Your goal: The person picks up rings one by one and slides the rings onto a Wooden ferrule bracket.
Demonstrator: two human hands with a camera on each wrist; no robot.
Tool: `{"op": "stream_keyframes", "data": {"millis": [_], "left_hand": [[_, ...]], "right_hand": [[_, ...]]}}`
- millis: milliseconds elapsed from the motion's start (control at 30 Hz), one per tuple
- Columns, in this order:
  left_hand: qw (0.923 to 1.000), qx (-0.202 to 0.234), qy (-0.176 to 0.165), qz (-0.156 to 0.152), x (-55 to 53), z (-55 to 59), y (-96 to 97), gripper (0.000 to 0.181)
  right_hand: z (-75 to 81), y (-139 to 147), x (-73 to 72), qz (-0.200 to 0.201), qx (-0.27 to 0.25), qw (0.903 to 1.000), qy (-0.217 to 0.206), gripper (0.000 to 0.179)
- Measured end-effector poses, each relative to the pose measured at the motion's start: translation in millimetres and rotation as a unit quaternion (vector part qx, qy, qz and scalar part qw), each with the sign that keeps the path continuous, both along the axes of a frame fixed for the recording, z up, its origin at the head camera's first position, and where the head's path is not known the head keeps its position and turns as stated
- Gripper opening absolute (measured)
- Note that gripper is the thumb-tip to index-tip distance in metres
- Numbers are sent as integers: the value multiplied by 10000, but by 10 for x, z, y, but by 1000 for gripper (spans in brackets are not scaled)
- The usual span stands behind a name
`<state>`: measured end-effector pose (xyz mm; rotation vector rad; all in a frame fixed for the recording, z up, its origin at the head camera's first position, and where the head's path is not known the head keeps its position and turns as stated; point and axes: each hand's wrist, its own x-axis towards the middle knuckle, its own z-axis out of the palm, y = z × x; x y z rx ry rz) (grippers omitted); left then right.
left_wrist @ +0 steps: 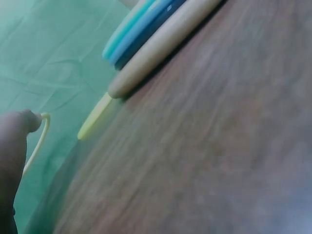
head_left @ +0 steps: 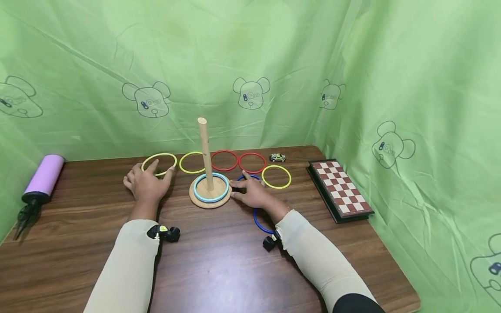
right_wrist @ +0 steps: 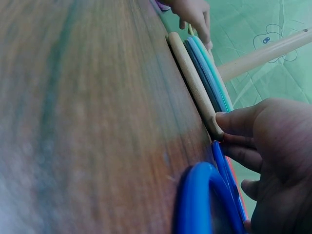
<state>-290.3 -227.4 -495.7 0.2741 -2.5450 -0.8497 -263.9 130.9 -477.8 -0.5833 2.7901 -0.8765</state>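
My left hand (head_left: 146, 187) grips a yellow ring (head_left: 159, 154) at the back left; in the left wrist view the thumb touches its rim and the ring looks raised. At the centre stands a wooden ring-toss stand (head_left: 205, 152) with its post upright. Light blue rings (head_left: 211, 200) lie stacked around the post on the round base. My right hand (head_left: 254, 193) pinches the base's right edge, thumb on the rim in the right wrist view. Under and beside this hand lie blue rings (right_wrist: 192, 195), partly hidden.
Behind the stand lie a yellow ring (head_left: 192, 172) and two red rings (head_left: 225, 170). Another yellow ring (head_left: 276, 188) and a toy car (head_left: 278, 157) sit to their right. A chessboard (head_left: 340, 187) is at the right edge, a purple hand pump (head_left: 44, 174) at the left. Green curtains surround the table.
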Motion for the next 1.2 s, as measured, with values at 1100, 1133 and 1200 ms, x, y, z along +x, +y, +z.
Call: {"op": "stream_keyframes", "data": {"millis": [1100,1133,1200], "left_hand": [[9639,791,2452,-674,344,1019,288,59],[9611,758,2544,-757,359,1068,293,58],[9555,699,2713,-924,389,1176,303,57]], "right_hand": [[-33,-10,-16,-75,-104,9999,-14,46],[-35,-11,-15,-60,-94,9999,-15,46],[-40,-11,-13,-42,-87,10000,-11,46]]}}
